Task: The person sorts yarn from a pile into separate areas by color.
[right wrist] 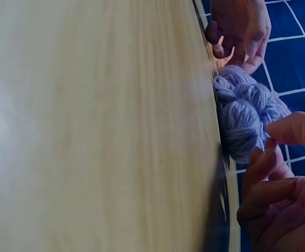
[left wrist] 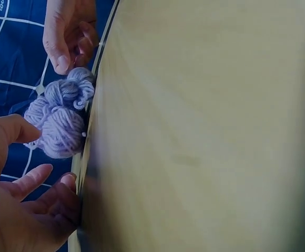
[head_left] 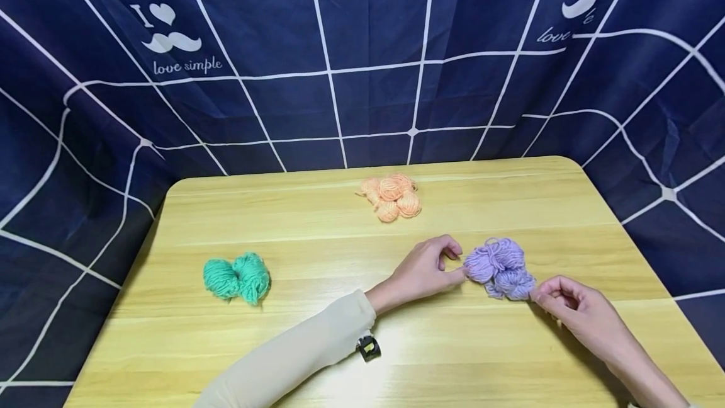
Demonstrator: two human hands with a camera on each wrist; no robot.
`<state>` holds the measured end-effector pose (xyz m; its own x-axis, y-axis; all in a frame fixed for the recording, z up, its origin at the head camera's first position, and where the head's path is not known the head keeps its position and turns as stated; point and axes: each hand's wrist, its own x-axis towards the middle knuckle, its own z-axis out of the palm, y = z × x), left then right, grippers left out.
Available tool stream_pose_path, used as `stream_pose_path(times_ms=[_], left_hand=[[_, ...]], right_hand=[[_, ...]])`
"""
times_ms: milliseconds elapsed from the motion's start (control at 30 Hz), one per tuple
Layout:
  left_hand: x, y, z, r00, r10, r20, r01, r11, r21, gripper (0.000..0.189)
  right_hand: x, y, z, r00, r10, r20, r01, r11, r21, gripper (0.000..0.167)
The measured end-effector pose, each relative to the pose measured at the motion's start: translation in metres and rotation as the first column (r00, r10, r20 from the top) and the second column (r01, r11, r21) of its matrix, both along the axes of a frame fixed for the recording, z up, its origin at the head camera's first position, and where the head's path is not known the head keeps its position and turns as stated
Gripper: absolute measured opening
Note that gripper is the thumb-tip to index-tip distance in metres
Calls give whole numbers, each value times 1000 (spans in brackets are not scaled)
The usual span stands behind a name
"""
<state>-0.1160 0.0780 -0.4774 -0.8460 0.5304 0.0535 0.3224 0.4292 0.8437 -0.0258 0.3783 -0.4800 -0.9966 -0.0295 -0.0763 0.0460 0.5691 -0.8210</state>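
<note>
A bundle of small purple yarn balls [head_left: 498, 268] lies on the right part of the table between both hands. My left hand [head_left: 427, 269] is at its left side, fingers loosely bent and apart, the thumb touching the yarn. At the lower right edge of the bundle, my right hand [head_left: 583, 313] has thumb and index fingertips close together, seemingly pinching a bit of yarn. Both wrist views show the purple balls [left wrist: 60, 131] near the fingers; in the right wrist view the left hand [right wrist: 242, 31] is beyond the balls [right wrist: 242, 121].
Peach yarn balls [head_left: 393, 197] lie in a cluster near the table's back edge. Two green yarn balls [head_left: 236, 277] sit side by side on the left. The wooden table [head_left: 317, 225] has dark blue, white-lined cloth [head_left: 374, 99] behind it and at both sides.
</note>
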Motion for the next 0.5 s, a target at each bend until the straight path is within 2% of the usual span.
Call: stream_pose_path(times_ms=[133, 300, 400, 500], left_hand=[[6, -11, 3, 1000, -8, -21, 8, 1000, 4, 34], [19, -27, 4, 998, -23, -52, 24, 1000, 8, 39], [30, -40, 8, 998, -21, -66, 21, 1000, -12, 47], [42, -55, 13, 999, -11, -34, 10, 1000, -17, 58]], right_hand=[[2, -1, 3, 999, -37, -33, 38, 999, 29, 9], [6, -5, 12, 989, -74, -128, 88, 990, 111, 8], [8, -10, 16, 981, -63, -183, 85, 990, 114, 8], [10, -17, 20, 972, -36, -234, 62, 992, 105, 9]])
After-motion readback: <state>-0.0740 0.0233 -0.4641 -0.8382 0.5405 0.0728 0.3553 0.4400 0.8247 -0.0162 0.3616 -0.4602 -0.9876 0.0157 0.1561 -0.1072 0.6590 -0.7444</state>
